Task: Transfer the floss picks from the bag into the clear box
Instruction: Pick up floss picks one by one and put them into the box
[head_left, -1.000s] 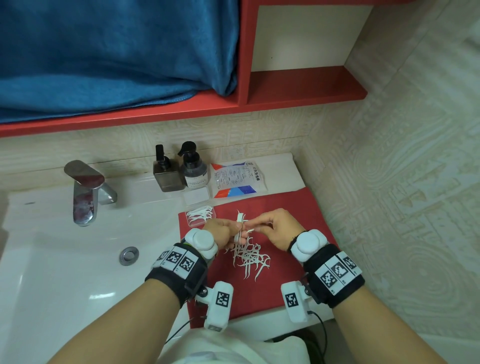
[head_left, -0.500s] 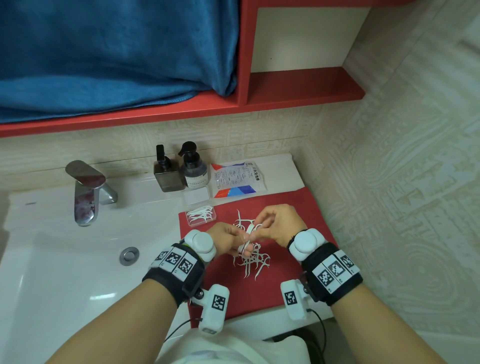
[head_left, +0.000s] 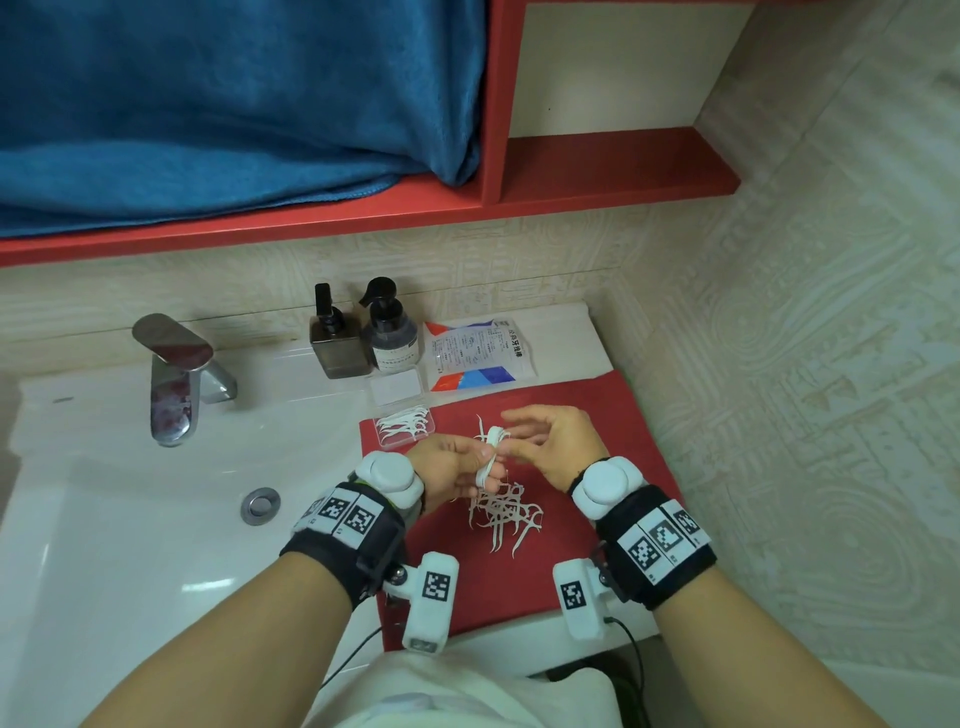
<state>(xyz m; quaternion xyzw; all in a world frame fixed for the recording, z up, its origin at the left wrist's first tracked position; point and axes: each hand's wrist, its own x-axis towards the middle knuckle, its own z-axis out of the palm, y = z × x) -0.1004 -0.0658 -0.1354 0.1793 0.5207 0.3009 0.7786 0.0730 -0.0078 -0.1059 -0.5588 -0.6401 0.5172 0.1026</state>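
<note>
A loose pile of white floss picks (head_left: 505, 515) lies on the red mat (head_left: 613, 415). My left hand (head_left: 452, 465) pinches a small bundle of floss picks (head_left: 490, 453) upright above the pile. Just to its right, my right hand (head_left: 553, 441) has its fingers spread, holding nothing that I can see. The clear box (head_left: 404, 427) sits open at the mat's far left corner with several picks inside, and its lid (head_left: 397, 389) is tipped back. The printed bag (head_left: 475, 354) lies flat behind the mat against the wall.
Two dark pump bottles (head_left: 363, 332) stand left of the bag. A chrome tap (head_left: 174, 382) and the white sink basin with its drain (head_left: 260, 505) fill the left side. A red shelf (head_left: 613, 174) with a blue towel (head_left: 218, 104) hangs overhead. A tiled wall closes the right.
My right hand has let go of the pick bundle and opened, drawing slightly right. My left hand keeps the bundle and has lifted it a little.
</note>
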